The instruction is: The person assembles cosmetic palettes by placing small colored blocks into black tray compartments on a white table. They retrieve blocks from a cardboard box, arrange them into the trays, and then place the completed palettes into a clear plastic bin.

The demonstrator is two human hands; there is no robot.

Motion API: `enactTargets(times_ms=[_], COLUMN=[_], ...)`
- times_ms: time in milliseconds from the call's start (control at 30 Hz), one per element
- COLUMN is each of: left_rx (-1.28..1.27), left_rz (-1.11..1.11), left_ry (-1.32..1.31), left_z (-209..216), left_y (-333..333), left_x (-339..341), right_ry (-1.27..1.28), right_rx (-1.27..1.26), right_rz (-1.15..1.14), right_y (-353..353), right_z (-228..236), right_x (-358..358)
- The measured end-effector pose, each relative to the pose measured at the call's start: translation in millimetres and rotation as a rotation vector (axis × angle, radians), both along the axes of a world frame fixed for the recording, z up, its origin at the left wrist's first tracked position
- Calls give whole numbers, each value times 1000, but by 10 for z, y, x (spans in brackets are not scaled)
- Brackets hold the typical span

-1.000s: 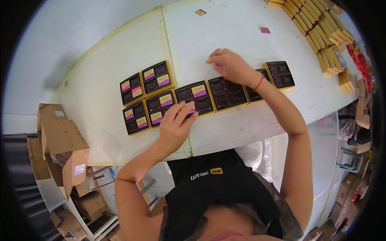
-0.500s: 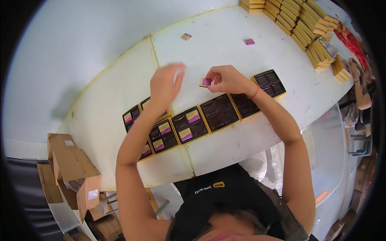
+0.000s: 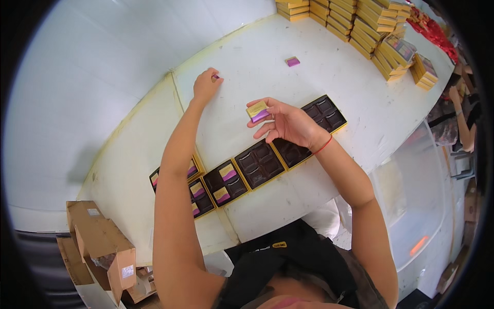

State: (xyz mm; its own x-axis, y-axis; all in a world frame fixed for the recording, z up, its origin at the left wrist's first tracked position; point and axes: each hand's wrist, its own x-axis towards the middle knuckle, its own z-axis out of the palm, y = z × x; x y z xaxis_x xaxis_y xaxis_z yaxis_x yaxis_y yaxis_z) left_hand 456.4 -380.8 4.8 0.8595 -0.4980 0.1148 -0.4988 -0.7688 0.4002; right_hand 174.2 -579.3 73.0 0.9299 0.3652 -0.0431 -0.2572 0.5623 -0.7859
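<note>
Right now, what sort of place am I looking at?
Probably a packing workroom: dark compartment trays, some holding gold-and-purple pieces, lie on a white table, with stacked gold-edged boxes at its far right and cardboard cartons at lower left.

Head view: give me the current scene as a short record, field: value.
left hand: fingertips closed on a purple piece, mostly hidden
right hand: holds a gold-and-purple piece above the boxes
loose piece: purple, lying on the white table, beyond the right hand
near box: dark four-cavity tray, gold rim, two wrapped pieces set diagonally
next box: to its right, no pieces in it
stacks: gold boxes, far right
wristband: red, right wrist
</note>
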Motion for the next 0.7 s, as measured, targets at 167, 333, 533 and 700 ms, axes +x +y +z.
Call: enactTargets(times_ms=[167,333,533,700], left_rx=[-365,-495,-390,-382], left_rz=[-250,-306,-172,-293], left_ry=[-117,252,524,463], left_z=[384,844,811,480], left_y=[175,410,506,484], left_x=[-1082,-2189,-2818,-2976], right_ry=[-42,-324,-547,-574], right_rx=[-184,-573,-874,-1019], right_rz=[-121,-281,-179,-37], right_y=[21,-12,87,144], right_z=[-96,-244,-198,-276], right_x=[25,73,-86,-126])
